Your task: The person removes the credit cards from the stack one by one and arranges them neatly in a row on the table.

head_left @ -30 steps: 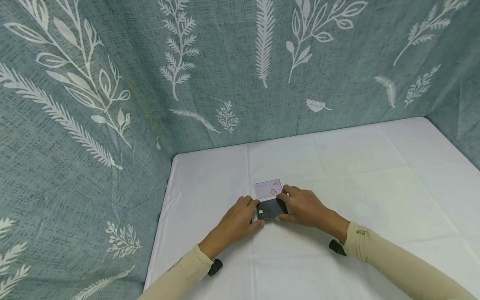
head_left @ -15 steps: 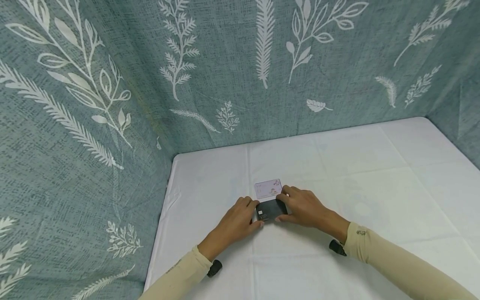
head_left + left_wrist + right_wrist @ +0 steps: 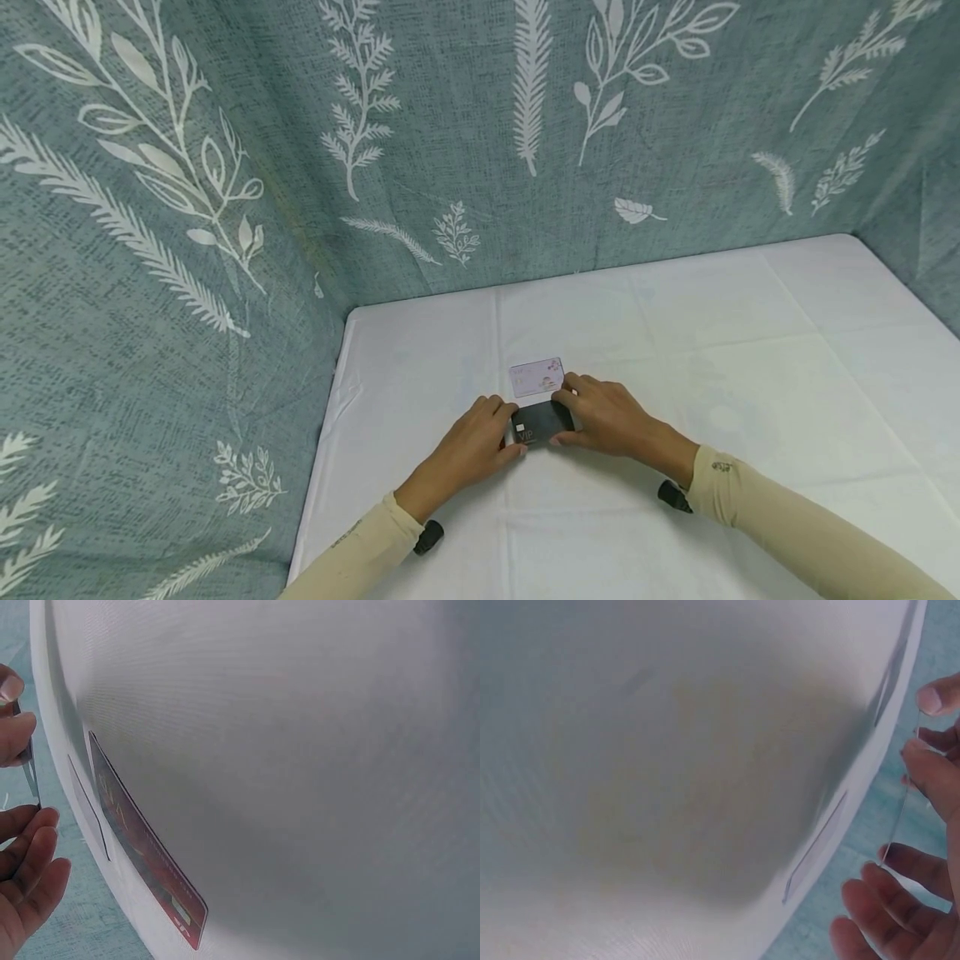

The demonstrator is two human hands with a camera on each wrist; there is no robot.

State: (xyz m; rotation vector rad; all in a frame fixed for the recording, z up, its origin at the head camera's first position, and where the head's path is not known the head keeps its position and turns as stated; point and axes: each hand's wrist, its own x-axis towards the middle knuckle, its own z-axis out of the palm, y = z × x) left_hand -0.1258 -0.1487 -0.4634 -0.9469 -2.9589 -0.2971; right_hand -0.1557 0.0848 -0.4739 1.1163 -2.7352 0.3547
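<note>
Between both hands is a black card (image 3: 543, 423) with a chip and "VIP" on its face. My left hand (image 3: 468, 442) pinches its left end, and my right hand (image 3: 609, 417) pinches its right end. In the left wrist view the card (image 3: 30, 769) is nearly edge-on and held off the table. A pale pink card (image 3: 537, 377) with a floral print lies flat just beyond it. On the cloth in the left wrist view lies a red and dark card (image 3: 150, 847), hidden in the head view. The pale card (image 3: 88, 808) appears beside it.
A white cloth (image 3: 720, 350) with fold creases covers the table. Blue-green curtains (image 3: 465, 150) with white leaf prints stand along the back and left side. Black wrist devices (image 3: 429, 537) sit under both wrists.
The black card has shifted very slightly left and toward me, its lettering now clearer. Both hands keep their hold, and the pale card stays in place.
</note>
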